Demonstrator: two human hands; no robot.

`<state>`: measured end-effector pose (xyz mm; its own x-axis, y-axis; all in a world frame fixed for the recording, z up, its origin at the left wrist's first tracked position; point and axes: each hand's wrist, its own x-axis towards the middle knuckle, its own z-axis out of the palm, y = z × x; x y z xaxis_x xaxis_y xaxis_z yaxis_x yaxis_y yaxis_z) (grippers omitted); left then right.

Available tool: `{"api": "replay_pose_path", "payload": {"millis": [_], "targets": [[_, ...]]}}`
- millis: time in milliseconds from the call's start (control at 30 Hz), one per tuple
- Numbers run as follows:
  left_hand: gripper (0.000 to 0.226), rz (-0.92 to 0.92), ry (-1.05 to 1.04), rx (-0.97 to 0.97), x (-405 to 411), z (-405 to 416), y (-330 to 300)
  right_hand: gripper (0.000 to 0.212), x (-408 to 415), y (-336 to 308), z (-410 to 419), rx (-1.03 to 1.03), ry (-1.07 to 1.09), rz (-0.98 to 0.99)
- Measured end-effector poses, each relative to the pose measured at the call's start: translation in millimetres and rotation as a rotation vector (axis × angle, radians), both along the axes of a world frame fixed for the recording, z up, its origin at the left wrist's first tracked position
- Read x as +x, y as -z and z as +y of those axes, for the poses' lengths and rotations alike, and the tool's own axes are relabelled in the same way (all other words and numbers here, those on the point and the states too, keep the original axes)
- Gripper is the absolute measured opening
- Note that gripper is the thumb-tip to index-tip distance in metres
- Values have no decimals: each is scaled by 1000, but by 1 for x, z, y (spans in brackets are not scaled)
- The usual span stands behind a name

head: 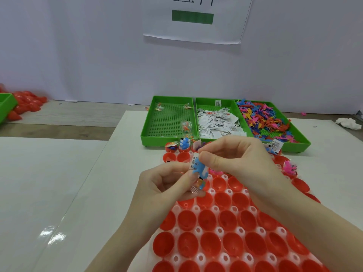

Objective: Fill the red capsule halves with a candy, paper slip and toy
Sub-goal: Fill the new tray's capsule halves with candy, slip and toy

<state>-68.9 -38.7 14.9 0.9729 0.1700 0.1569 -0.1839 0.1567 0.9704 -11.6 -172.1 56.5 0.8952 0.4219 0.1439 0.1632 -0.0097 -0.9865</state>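
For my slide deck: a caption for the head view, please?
Both hands, left hand and right hand, hold a blue toy and paper slip above red capsule halves.

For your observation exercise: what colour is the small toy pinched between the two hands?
Blue. The toy shows best in the head view, held above the red capsule halves.

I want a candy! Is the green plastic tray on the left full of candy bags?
No, the left green plastic tray holds only a few small clear candy bags, with most of its perforated floor bare.
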Motion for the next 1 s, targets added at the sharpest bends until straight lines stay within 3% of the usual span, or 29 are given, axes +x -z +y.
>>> {"api": "replay_pose_path", "payload": {"millis": [100,433,567,767,1000], "targets": [[18,-40,-4,31,0,1,1,5,0,4,2,24,-10,32],[27,-106,-77,-14,1,7,4,13,3,11,24,17,52,-47],[28,-105,-119,82,3,8,8,16,9,12,24,-185,89,-183],[42,-20,-160,370,6,17,16,21,11,20,13,-469,-125,-375],[37,-3,-91,736,8,22,20,15,14,36,4,-613,-140,-467]]}}
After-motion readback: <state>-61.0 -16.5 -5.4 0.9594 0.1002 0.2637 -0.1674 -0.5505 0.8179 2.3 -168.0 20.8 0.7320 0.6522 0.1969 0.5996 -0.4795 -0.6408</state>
